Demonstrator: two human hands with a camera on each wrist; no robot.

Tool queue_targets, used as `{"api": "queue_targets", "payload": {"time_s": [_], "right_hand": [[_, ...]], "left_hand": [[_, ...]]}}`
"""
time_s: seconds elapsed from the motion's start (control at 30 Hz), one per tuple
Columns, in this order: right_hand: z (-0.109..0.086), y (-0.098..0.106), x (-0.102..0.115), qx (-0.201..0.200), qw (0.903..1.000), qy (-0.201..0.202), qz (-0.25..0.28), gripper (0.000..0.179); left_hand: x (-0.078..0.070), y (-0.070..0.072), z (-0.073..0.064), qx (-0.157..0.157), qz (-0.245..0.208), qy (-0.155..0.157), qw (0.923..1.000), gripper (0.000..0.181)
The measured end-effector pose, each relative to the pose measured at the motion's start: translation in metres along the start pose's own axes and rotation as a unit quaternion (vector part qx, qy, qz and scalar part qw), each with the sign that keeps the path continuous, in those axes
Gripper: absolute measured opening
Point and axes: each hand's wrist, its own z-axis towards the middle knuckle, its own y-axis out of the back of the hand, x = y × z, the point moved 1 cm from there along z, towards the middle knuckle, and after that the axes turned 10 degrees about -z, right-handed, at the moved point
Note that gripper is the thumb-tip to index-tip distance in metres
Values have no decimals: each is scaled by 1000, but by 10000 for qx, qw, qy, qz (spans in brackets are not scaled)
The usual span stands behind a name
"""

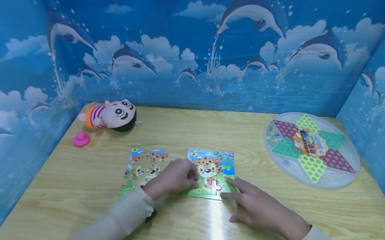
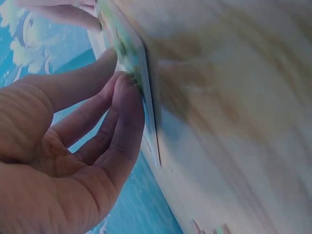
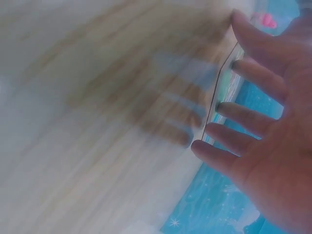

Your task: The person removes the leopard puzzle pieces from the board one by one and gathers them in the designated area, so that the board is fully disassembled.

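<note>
A small jigsaw puzzle (image 1: 208, 164) with a spotted cartoon animal on a green and blue background lies flat on the wooden table. My left hand (image 1: 179, 177) bends over its left side. In the left wrist view the thumb and curved fingers of the left hand (image 2: 92, 117) come down at the board's surface, thumb tip a little apart from the fingertips. Straight, spread fingers of my right hand (image 1: 258, 205) touch the puzzle's right edge, its thumb out over the table. Left of the puzzle, loose jigsaw pieces (image 1: 137, 169) of a similar picture lie with gaps between them, partly behind my left hand and sleeve.
At the back left lies a panda-faced doll (image 1: 116, 115) with a striped top, and a pink rubber duck (image 1: 81, 139) in front of it. A round star-patterned Chinese checkers board (image 1: 312, 168) lies at the back right. Dolphin-printed curtains (image 1: 176, 24) enclose the table (image 1: 162, 237).
</note>
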Motion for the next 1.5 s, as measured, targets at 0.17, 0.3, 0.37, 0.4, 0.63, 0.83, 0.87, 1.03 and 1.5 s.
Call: {"api": "queue_targets", "payload": {"time_s": [0.17,0.3,0.37,0.4,0.63,0.83,0.87,1.03,1.5], "right_hand": [[-4,0,-1,-6,10000,0,77,63],[-5,-2,-1,-25,9999,-27,136,64],[-5,-2,-2,19,9998,-75,173,64],[-5,-2,-2,46,9998,-101,189,64],[-6,-3,-3,134,9995,-163,222,64],[-6,-2,-3,154,9994,-188,247,63],[-6,-2,-2,146,9994,-187,243,63],[-6,-3,-2,122,9994,-207,255,64],[-6,-2,0,135,9994,-214,242,64]], "left_hand": [[-4,-7,1,113,66,-25,9999,13],[-6,-9,3,117,134,41,9998,12],[-6,-9,3,124,164,98,9997,12],[-6,-9,3,130,175,112,9997,11],[-8,-7,3,148,209,82,9996,10],[-9,-5,1,105,66,101,9999,10],[-9,-5,1,98,34,110,9999,10],[-8,-5,0,71,-107,115,9999,10],[4,8,-10,1,-350,187,9992,7]]}}
